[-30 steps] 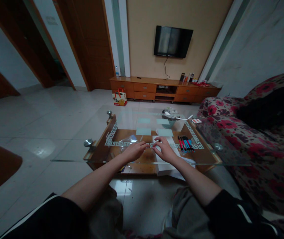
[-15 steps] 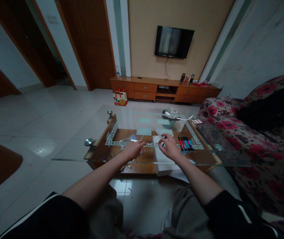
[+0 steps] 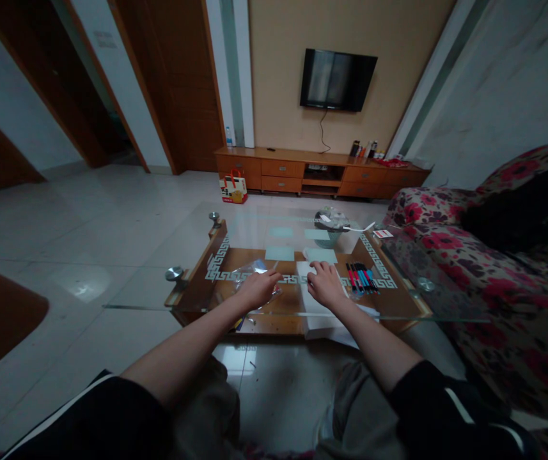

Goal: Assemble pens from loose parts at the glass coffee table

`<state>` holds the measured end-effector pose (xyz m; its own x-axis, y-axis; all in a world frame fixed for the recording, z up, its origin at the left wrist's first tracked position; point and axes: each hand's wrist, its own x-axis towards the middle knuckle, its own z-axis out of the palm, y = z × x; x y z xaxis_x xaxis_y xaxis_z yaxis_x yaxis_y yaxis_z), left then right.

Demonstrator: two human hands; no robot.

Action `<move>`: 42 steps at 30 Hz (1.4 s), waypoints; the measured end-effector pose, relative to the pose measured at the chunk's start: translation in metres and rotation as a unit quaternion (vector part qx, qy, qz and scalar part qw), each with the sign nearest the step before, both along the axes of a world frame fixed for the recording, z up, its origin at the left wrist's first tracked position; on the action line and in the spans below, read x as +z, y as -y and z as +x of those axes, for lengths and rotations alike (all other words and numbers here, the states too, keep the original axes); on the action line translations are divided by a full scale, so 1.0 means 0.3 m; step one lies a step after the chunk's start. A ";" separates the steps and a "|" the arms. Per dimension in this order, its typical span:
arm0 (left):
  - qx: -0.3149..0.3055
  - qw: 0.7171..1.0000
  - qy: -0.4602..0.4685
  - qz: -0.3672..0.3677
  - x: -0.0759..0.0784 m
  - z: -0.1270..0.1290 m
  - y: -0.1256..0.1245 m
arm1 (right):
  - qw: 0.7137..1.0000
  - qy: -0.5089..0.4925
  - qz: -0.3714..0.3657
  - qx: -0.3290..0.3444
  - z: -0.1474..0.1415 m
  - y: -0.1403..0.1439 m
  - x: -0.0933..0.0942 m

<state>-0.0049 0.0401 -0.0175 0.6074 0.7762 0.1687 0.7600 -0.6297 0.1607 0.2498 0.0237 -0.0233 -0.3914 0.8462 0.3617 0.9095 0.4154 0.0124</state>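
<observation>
Over the glass coffee table [image 3: 130, 300], my left hand [image 3: 257, 289] has its fingers pressed together, pointing right. Whatever they pinch is too small to name. A clear plastic bag [image 3: 249, 269] lies just behind and beside it. My right hand [image 3: 326, 285] is a short way to the right, fingers bent and apart, with nothing visible in them. It hovers over or rests on the glass, above a white stack of paper [image 3: 316, 324] on the lower shelf; contact cannot be made out. Right of it lies a row of black, red and blue pens [image 3: 362, 277].
Pale green rectangles [image 3: 279, 253] show at the table's middle. A basket [image 3: 330, 237] with a grey plastic lining appears behind the tabletop. A flowered sofa [image 3: 446, 236] stands to the right. By the low TV cabinet [image 3: 281, 168] is a gift bag [image 3: 233, 189].
My right hand's fingers have come down and bent; the gap between thumb and fingers looks narrower. My left hand has barely moved. The whole view has shifted slightly.
</observation>
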 end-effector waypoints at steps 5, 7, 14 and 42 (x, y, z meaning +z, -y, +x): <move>0.000 1.000 0.001 0.001 -0.001 -0.001 -0.001 | 1.000 0.012 0.002 -0.001 0.003 0.002 -0.014; -0.001 1.000 0.000 -0.002 -0.001 0.000 0.000 | 1.000 0.011 0.000 0.000 0.005 0.003 -0.016; -0.002 1.000 0.002 -0.005 -0.004 -0.001 -0.001 | 0.999 -0.043 -0.015 -0.005 0.008 0.007 -0.009; 0.035 0.999 0.001 -0.014 -0.005 -0.007 -0.006 | 0.988 -0.152 -0.019 0.022 -0.033 0.032 0.014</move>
